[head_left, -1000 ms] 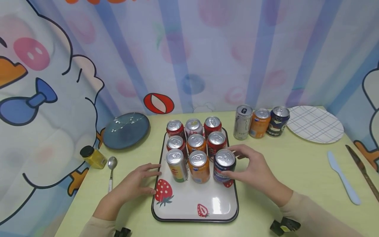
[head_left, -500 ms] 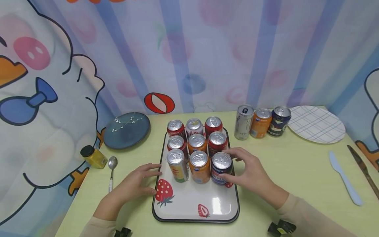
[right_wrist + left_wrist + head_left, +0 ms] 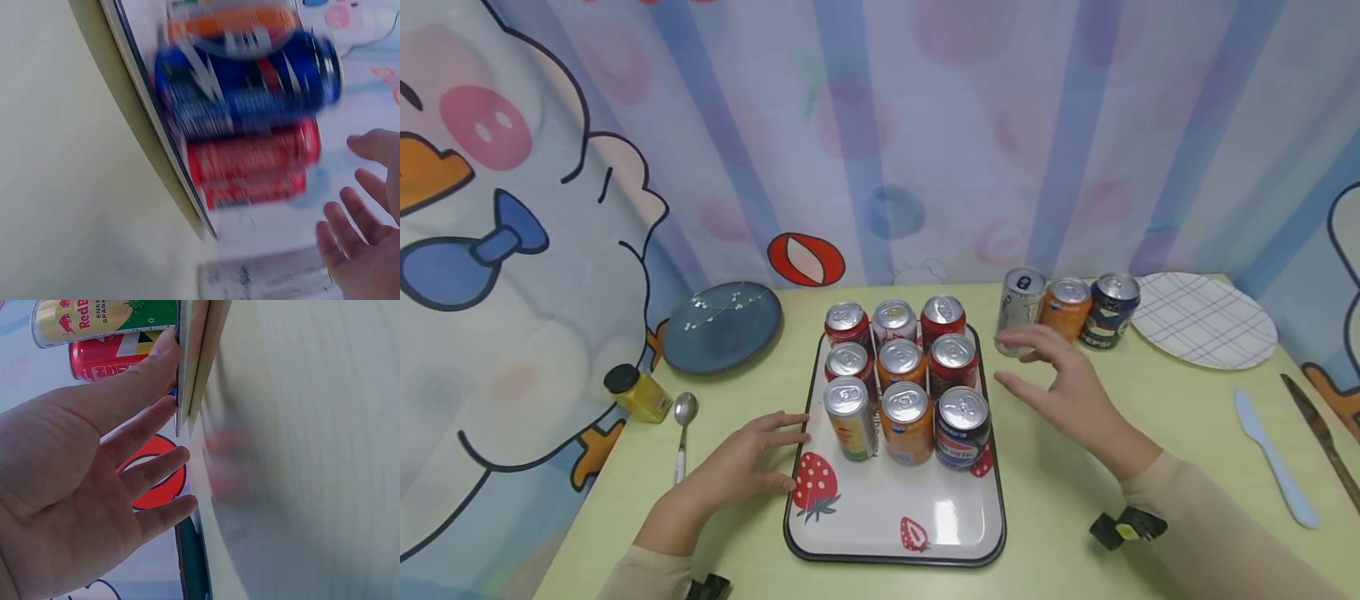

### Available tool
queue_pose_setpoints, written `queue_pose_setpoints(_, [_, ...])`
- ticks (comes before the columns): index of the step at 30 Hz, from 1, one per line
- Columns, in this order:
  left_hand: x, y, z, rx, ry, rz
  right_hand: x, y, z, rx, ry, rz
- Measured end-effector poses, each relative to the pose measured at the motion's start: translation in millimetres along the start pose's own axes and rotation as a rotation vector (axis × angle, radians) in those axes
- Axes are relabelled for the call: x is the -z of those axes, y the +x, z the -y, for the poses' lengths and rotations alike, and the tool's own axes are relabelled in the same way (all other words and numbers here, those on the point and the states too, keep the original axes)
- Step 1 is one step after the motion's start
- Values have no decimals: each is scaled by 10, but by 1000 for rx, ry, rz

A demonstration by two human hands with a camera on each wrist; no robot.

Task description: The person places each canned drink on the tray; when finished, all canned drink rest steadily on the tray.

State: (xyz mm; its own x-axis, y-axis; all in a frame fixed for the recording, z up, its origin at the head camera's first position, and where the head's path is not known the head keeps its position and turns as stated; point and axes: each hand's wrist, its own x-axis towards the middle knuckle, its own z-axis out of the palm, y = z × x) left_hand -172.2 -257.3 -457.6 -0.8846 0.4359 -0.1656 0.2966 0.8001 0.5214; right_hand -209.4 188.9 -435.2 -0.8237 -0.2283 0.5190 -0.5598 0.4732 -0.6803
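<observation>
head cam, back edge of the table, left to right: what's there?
Dark blue plate → back row of cans on the tray → silver can → orange can → navy Pepsi can → checked plate.

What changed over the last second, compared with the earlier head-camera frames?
The right hand let go of the blue can, after nudging it left against the orange can, and lifted away, open, toward the silver can. The left hand stayed resting at the tray edge; the other cans did not move.
</observation>
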Motion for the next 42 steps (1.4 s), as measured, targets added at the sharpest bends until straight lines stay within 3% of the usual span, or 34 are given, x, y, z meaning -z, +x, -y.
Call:
queue_pose_setpoints(4, [-1, 0, -6, -12, 15, -5, 179, 243, -112, 1, -113, -96])
queue_pose_setpoints(7, [5, -2, -3, -18, 20, -8, 284, 433, -226, -32, -173, -115])
queue_pose_setpoints(14, [-16, 3, 6, -26, 16, -9, 392, 685, -555, -96, -286, -46])
queue_pose_setpoints(19, [-25, 2, 2, -35, 22, -11, 408, 716, -650, -123, -321, 17])
queue_pose_setpoints(23, [-17, 6, -6, -31, 32, -14, 402, 724, -660, -116, -330, 16])
queue_pose_setpoints(28, [-12, 13, -7, -19, 22, -14, 360, 672, -632, -108, -258, -46])
queue_pose_setpoints(34, [-24, 12, -8, -32, 24, -14, 325, 456, -492, -40, -221, -82])
queue_pose_setpoints(42, [-10, 0, -22, -37, 44, -24, 407, -29, -52, -115, -150, -106])
